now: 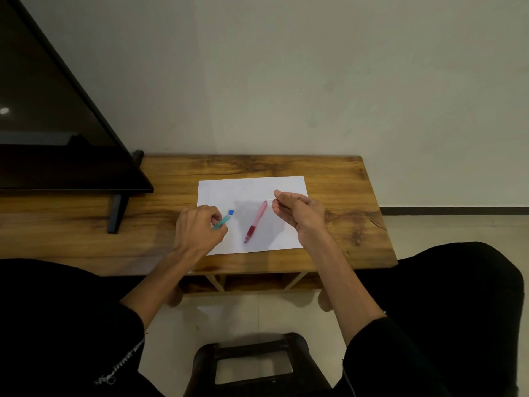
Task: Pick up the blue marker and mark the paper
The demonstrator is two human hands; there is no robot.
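Left hand (199, 227) grips a teal lead tube (224, 220) with blue cap (231, 212); right hand (297, 209) pinches one thin lead (272, 200) above the white paper (252, 193); red mechanical pencil (255, 225) lies between both grips, apparently not yet refilled.

The scene is dim and evenly lit, with a greenish-grey cast over the wall (286, 67). Soft light falls from above, so a faint shadow lies on the white paper (252, 190) beneath the hands. A small bright glare spot shows on the dark screen (43, 124) (a reflected lamp, at the left edge). The wide-angle lens bends straight lines toward the borders. The clothing at the bottom sinks into near-black with little detail. The middle is fairly sharp; corners look softer.
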